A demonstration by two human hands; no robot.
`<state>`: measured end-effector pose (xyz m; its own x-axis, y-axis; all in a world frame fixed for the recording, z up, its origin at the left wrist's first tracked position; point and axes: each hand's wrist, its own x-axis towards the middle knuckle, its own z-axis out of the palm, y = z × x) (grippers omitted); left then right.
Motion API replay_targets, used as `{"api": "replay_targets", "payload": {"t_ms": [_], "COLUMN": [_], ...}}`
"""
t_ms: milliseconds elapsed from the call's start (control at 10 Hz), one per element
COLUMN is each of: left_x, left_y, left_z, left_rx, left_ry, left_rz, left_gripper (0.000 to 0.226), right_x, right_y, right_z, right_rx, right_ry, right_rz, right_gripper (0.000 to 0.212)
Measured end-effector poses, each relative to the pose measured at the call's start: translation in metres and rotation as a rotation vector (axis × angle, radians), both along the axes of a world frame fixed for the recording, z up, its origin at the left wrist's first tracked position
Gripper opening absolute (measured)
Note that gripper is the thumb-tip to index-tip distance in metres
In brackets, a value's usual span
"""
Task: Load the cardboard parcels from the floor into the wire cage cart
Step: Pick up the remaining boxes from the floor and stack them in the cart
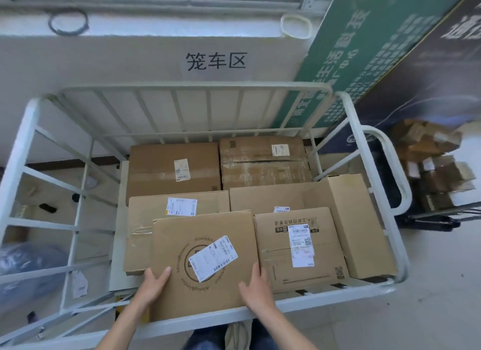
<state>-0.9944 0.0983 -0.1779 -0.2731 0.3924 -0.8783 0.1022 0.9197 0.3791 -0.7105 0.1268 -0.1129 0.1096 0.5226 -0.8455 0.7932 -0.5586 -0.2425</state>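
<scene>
A white wire cage cart (22, 141) fills the view, seen from above. Several cardboard parcels lie inside it. The nearest one is a flat brown parcel (182, 284) with a round printed logo and a white label, resting over the cart's front rail. My left hand (153, 283) grips its near left edge. My right hand (256, 288) grips its near right edge. To the right lies a labelled parcel (299, 248), with a large plain box (356, 219) behind and beside it. Two bigger boxes (173, 167) sit at the back of the cart.
A wall with a printed sign (216, 61) stands behind the cart. Green and dark boards (364, 50) lean at the right. A heap of small parcels (432, 162) sits on the floor at the right. A blue plastic bag (28, 266) lies left of the cart.
</scene>
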Motion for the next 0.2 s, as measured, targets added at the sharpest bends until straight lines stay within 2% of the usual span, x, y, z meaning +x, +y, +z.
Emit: {"api": "replay_targets", "payload": {"t_ms": [100, 200], "left_x": [0.008, 0.037], "left_y": [0.008, 0.013], "left_z": [0.003, 0.022], "left_rx": [0.022, 0.054], "left_ry": [0.103, 0.360], "left_rz": [0.033, -0.162], "left_gripper": [0.081, 0.097], "right_x": [0.017, 0.046], "right_y": [-0.001, -0.001], "right_z": [0.011, 0.026], "right_rx": [0.040, 0.105], "right_ry": [0.107, 0.184], "right_rz": [-0.007, 0.014], "right_gripper": [0.073, 0.064]}}
